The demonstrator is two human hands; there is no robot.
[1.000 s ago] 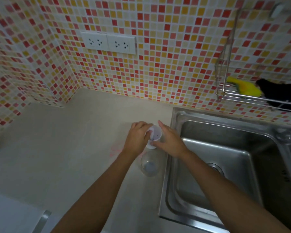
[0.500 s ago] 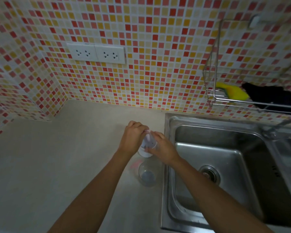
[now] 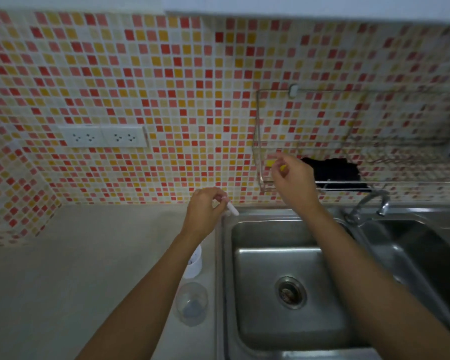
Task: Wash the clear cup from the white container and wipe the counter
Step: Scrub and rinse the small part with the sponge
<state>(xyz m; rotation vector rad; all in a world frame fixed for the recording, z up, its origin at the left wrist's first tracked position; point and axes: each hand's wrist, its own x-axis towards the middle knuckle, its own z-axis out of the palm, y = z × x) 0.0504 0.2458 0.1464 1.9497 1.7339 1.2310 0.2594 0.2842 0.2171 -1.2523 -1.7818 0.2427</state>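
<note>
The white container [image 3: 196, 261] stands on the counter [image 3: 89, 268] beside the sink, partly hidden by my left forearm. Just in front of it stands a clear cup [image 3: 192, 304], upright, with a bluish bottom. My left hand [image 3: 205, 209] hovers over the sink's rear left corner, fingers pinched on a small pale object [image 3: 232, 210] too blurred to identify. My right hand [image 3: 294, 178] is raised to the wire rack [image 3: 260, 141] on the wall. Its fingertips are at the yellow sponge [image 3: 270, 163]; whether they grip it I cannot tell.
A steel double sink [image 3: 270, 229] fills the right side, with a drain [image 3: 290, 292] in the left basin and a faucet [image 3: 369, 201] between the basins. A black cloth [image 3: 333, 170] lies in the rack. Wall sockets [image 3: 102, 136] sit on the tiled wall.
Both hands left the white container, which now stands on the counter. My right hand rose to the rack and sponge. My left hand lifted away holding a small pale object. The view tilted up.
</note>
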